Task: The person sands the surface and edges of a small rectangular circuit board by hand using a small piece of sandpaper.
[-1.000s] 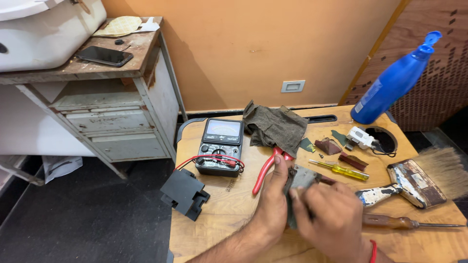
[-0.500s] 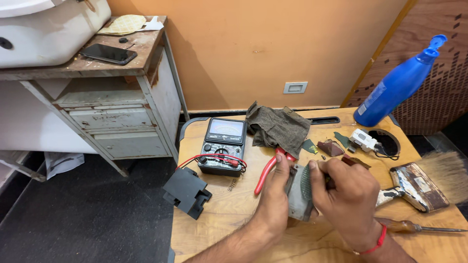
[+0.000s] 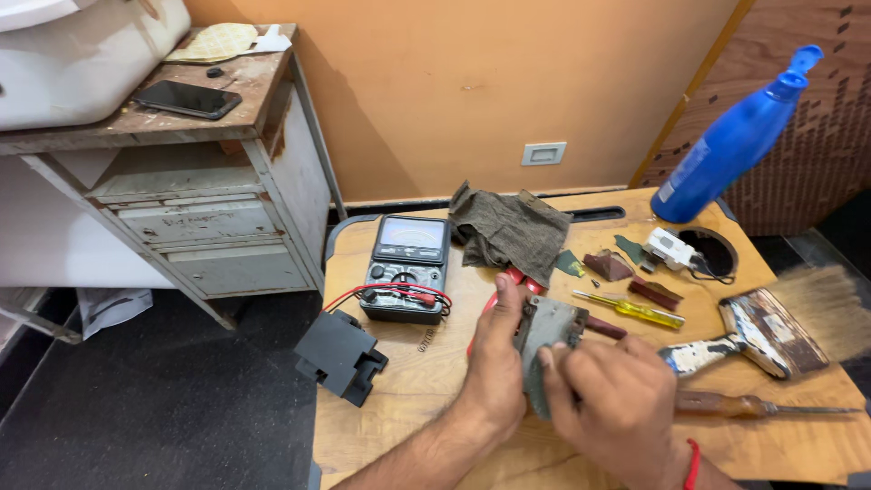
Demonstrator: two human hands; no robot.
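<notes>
Wooden table (image 3: pixel 399 408), grey metal part (image 3: pixel 544 338) upright, both hands' fingers (image 3: pixel 550 361) gripping it.

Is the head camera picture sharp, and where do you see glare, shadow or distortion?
Head view: mostly sharp, even soft light; the meter screen shows faint glare; the cabinet throws a shadow on the orange wall; both hands, left hand and right hand, are slightly soft; wide lens tilts the spray bottle.
</notes>
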